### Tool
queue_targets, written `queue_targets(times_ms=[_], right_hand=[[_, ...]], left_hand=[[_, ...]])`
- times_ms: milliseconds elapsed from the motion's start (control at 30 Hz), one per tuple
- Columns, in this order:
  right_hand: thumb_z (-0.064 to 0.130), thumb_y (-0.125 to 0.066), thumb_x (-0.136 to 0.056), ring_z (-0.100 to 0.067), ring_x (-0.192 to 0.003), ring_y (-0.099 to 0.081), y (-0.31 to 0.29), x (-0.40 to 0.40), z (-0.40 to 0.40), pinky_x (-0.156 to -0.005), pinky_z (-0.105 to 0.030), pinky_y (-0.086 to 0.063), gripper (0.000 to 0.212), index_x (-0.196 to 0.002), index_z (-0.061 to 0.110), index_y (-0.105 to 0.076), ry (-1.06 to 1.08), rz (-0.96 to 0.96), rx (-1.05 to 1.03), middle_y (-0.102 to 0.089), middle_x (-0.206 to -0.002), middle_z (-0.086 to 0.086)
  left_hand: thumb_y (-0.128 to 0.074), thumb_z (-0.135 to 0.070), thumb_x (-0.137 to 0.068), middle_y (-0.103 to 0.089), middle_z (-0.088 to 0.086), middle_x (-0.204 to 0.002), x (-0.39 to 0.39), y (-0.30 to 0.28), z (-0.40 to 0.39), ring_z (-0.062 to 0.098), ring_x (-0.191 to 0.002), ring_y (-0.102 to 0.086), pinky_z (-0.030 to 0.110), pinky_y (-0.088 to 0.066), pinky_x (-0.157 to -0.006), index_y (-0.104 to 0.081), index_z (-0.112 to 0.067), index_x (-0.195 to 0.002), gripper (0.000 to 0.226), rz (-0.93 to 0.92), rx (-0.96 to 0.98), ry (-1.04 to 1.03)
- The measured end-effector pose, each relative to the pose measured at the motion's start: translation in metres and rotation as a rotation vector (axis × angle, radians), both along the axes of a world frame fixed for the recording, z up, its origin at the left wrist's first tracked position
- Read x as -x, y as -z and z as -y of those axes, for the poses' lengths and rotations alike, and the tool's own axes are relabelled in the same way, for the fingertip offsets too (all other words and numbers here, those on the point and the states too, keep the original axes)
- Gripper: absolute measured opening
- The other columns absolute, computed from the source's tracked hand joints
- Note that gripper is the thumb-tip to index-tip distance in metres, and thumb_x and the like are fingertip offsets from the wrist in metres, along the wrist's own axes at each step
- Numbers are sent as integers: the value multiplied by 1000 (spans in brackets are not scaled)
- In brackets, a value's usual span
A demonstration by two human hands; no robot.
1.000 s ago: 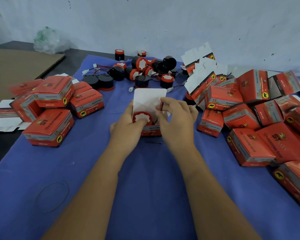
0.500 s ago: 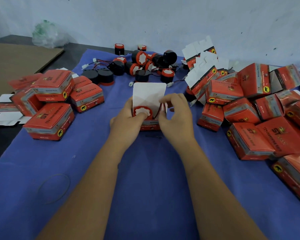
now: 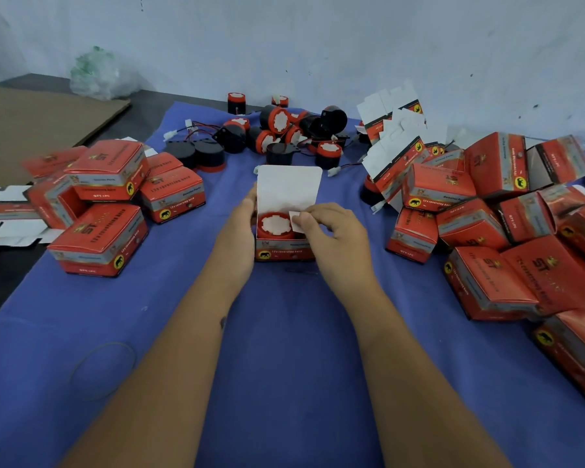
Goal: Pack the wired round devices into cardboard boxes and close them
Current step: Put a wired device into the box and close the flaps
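The open box (image 3: pixel 283 251) is thin cardboard, printed glossy red outside and plain matt white inside its lid. The round device (image 3: pixel 275 225) in it looks like smooth red plastic. A matt blue cloth (image 3: pixel 284 332) covers the desk. The sheet (image 3: pixel 31 123) at far left is brown, matt cardboard.
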State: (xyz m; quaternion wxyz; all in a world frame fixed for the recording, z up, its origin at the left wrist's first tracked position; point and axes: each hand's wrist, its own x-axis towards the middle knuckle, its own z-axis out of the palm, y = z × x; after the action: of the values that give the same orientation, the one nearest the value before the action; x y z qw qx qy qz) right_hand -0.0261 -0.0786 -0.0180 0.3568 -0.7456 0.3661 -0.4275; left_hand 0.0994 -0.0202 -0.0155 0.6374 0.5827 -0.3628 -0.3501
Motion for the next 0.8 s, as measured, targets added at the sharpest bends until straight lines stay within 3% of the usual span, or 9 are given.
queue_targets(times_ms=[33, 100, 167, 300, 400, 500, 567, 667, 800], right_hand=[[17, -65, -92, -12, -105, -56, 1, -1, 1, -86, -19, -46, 6, -92, 20, -69, 12, 22, -21, -63, -98, 13], [10, -68, -88, -7, -103, -56, 1, -1, -1, -80, -17, -49, 33, -115, 25, -56, 14, 148, -90, -58, -112, 9], [6, -69, -87, -5, -106, -53, -1, 1, -1, -78, -13, -48, 56, -129, 34, -43, -2, 196, -91, -50, -126, 10], [-5, -51, -92, -10, -113, -57, -2, 6, -2, -88, -16, -48, 32, -107, 15, -70, -88, 142, -108, -64, -122, 2], [10, -50, -78, -3, -106, -62, -5, 13, 0, -86, -17, -50, 30, -94, 10, -75, -161, 332, -310, -71, -111, -1], [16, -61, -85, -1, -109, -61, -3, 18, 3, -93, -24, -48, 22, -101, 10, -75, -183, 261, -312, -70, -115, 5], [9, -62, -91, -3, -118, -55, 0, 18, 4, -102, -31, -46, 22, -109, 15, -71, -166, 81, -182, -64, -123, 11], [13, -70, -88, 10, -115, -50, 4, 21, 7, -103, -20, -42, 32, -119, 22, -67, -203, -54, -68, -57, -125, 18], [18, -73, -87, 8, -115, -49, 7, 19, 9, -102, -12, -39, 39, -125, 21, -64, -168, -125, 54, -58, -132, 12]], left_hand=[[-40, -35, -99, -72, -6, -111, -1, 2, 1, 14, -104, -67, 33, -56, -87, -59, -33, -129, 36, 78, -32, 15], [-46, -22, -98, -66, -11, -115, -2, 7, 1, 16, -111, -59, 41, -49, -98, -55, -39, -124, 32, 279, -76, -15], [-56, -11, -95, -61, -18, -103, -3, 9, 2, 6, -102, -56, 28, -50, -92, -58, -40, -104, 30, 405, 10, -127], [-63, 1, -87, -62, -17, -96, -4, 8, -1, -14, -83, -54, 2, -41, -67, -62, -36, -82, 38, 500, 152, -247], [-52, 4, -90, -66, -12, -108, -5, 10, -5, -11, -90, -59, 7, -46, -66, -70, -29, -86, 37, 342, 110, -176], [-52, -5, -95, -66, -13, -118, -19, 4, 1, 2, -112, -59, 8, -45, -73, -74, -22, -99, 29, 197, 8, -14], [-55, -6, -96, -59, -12, -132, -27, -1, 2, 3, -125, -50, 0, -39, -77, -69, -19, -120, 30, 364, -93, 75], [-65, -10, -91, -51, -18, -137, -27, 7, -13, -3, -128, -40, 1, -28, -95, -64, -20, -129, 40, 739, -14, 66], [-68, -11, -91, -52, -8, -143, -26, 11, -16, -2, -128, -40, 0, -27, -100, -62, -17, -131, 41, 775, 17, 54]])
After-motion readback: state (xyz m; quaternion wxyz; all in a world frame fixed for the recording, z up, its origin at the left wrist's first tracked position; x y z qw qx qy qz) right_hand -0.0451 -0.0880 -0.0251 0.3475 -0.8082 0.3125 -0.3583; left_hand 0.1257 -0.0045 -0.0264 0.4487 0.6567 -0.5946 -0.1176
